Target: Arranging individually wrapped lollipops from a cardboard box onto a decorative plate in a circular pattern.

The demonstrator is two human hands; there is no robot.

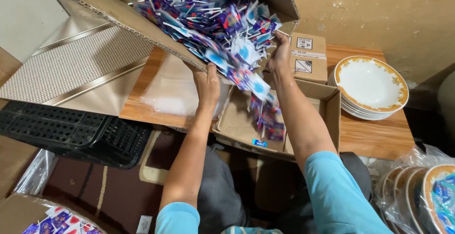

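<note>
Fingers of left hand [207, 84] and right hand [280, 54] grip tilted cardboard box [118, 6], packets [222, 25] spilling.

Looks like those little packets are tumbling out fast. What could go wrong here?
Packets pouring from the tilted big box could overshoot the smaller open box; one already sits at its front edge. The left hand and right hand grip only the rim, so it might slip. The stacked plates sit close by.
</note>
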